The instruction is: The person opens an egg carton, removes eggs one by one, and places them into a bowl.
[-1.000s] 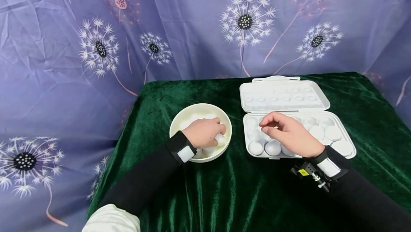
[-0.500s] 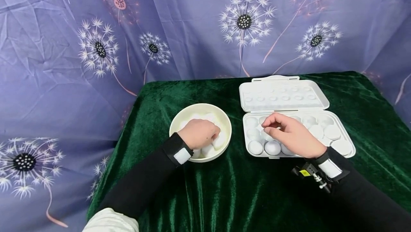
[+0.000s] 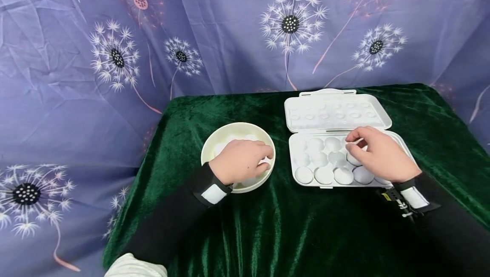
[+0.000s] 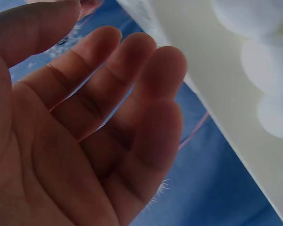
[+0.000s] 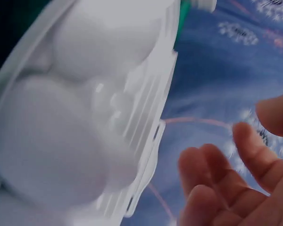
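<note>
1. Nearest: black sleeves [image 3: 164, 221], one on the near left of the cream bowl [image 3: 208, 151], the other on its near right, each with a wristband carrying a white patch [image 3: 214, 194].
2. Left hand [image 3: 241, 162] reaches in over the bowl, back of hand up. Fingers loosely bent, close together with slim gaps; thumb held apart from them. Any contact with an egg: can't tell.
3. White eggs [image 4: 269, 66] sit in the bowl, beneath and around the left hand; exact count hidden.
4. Right hand [image 3: 383, 153] is right of the bowl, above the egg carton [image 3: 325, 186]. Fingers curved, thumb apart, gap between thumb and index. One white egg [image 3: 353, 160] shows just under the fingertips; touching or not, can't tell.
5. Carton lies right of the bowl, well apart, rows of round white shapes inside; which are eggs and which bare cups, partly unclear.
6. Carton lid [image 3: 338, 117] laid back, farther off than the bowl.
7. Green velvet cloth [image 3: 191, 115] under bowl and carton.
8. Farthest: purple dandelion-print backdrop [image 3: 233, 55] behind the bowl.
</note>
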A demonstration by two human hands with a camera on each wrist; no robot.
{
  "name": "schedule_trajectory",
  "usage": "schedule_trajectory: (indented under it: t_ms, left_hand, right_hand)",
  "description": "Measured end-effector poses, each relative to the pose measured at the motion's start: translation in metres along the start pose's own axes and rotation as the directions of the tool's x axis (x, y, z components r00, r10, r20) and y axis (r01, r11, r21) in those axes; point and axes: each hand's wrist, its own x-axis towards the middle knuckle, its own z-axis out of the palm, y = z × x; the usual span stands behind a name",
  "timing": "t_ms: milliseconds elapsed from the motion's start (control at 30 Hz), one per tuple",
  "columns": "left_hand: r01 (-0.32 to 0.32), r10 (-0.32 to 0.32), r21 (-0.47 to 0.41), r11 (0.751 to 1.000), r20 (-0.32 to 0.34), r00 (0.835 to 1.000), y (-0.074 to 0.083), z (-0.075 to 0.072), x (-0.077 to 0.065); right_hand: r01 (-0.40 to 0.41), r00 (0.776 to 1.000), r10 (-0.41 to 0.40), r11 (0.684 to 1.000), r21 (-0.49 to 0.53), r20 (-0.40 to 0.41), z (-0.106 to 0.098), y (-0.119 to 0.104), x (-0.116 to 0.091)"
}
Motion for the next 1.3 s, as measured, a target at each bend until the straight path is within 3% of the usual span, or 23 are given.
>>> schedule_trajectory:
  t_ms: [267,533,833,1000,1300]
  left_hand:
    - [-0.036,0.032,-0.060,0.998,-0.069,0.997,0.015,0.000,-0.002]
    - [-0.045,0.038,-0.083,0.996,-0.085,0.996,0.024,0.009,-0.001]
    - [-0.055,0.044,-0.106,0.993,-0.107,0.993,0.025,0.014,-0.002]
    - [-0.026,0.012,-0.128,0.991,-0.105,0.994,0.024,0.013,-0.003]
    - [-0.016,-0.001,-0.150,0.989,-0.113,0.994,0.020,0.013,-0.006]
  right_hand:
    - [-0.072,0.983,0.092,0.990,-0.125,0.160,0.001,0.012,0.001]
    - [-0.041,0.969,0.090,0.977,-0.207,0.231,0.013,0.020,0.006]
    - [-0.026,0.969,0.091,0.963,-0.269,0.228,0.019,0.024,0.009]
    - [-0.023,0.968,0.093,0.958,-0.285,0.235,0.021,0.023,0.009]
    - [-0.020,0.985,0.062,0.968,-0.250,0.163,0.016,0.024,0.004]
